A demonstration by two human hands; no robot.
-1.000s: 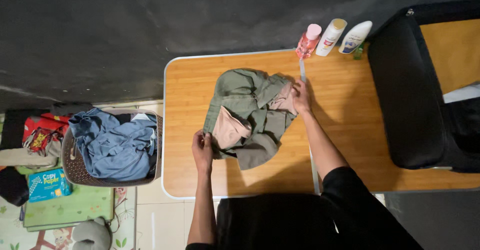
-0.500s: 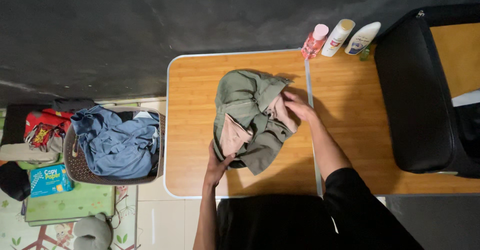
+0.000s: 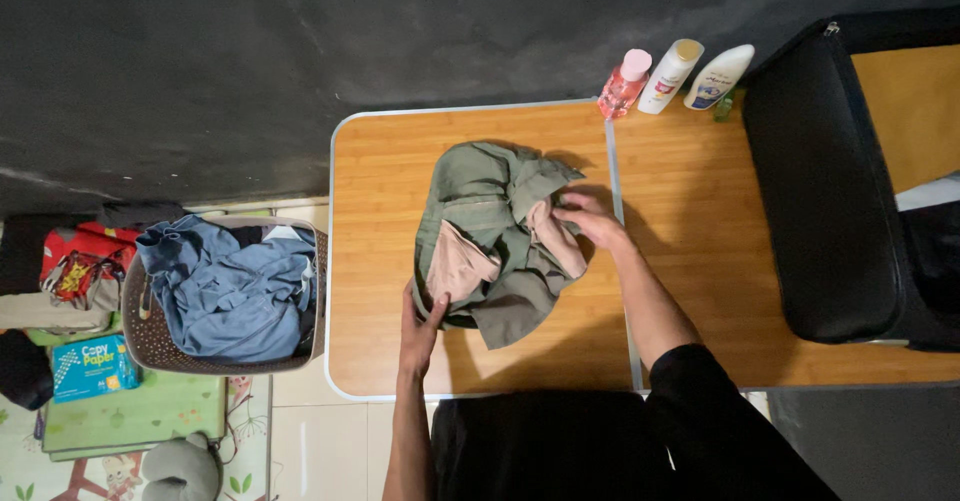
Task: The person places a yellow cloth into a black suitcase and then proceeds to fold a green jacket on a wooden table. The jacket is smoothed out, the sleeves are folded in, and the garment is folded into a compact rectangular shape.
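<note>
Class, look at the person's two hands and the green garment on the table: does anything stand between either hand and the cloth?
Nothing visible does. The left hand presses the near left edge of the green garment, and the right hand grips its right side. The three bottles stand apart at the table's far edge.

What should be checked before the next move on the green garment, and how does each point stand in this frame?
1. Both hands on the green garment: ok; left hand at its near-left edge, right hand on its right side.
2. Garment fully on the table: ok.
3. Garment lying flat: not ok; bunched, pink lining showing.
4. Bottles clear of the garment: ok; they stand apart at the far edge.
5. Grip firmness: cannot tell.
6. Basket beside the table: ok; filled with blue clothes.
</note>
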